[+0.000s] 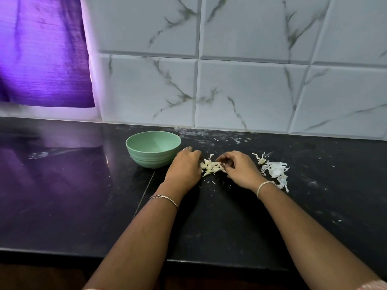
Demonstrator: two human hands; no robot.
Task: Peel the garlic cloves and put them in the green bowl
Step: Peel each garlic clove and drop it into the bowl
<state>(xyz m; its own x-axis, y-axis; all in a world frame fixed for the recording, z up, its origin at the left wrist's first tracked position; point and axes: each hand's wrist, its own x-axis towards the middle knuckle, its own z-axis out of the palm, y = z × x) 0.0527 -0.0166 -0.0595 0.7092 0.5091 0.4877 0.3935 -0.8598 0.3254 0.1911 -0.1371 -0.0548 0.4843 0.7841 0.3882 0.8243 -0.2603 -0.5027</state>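
Garlic cloves (210, 166) were my job on the black counter (209, 216). The green bowl (134, 147) looked empty. Just right of it my left hand (185, 167) curled over the heap, likely steadying it; whether it gripped, I could not tell. Farther right, my right hand (240, 170) pinched a clove. Skins (275, 169) lay farthest from the bowl, kept apart; the cloves lay heaped between my hands.

text: none readable | labels: none | numbers: none (anywhere)
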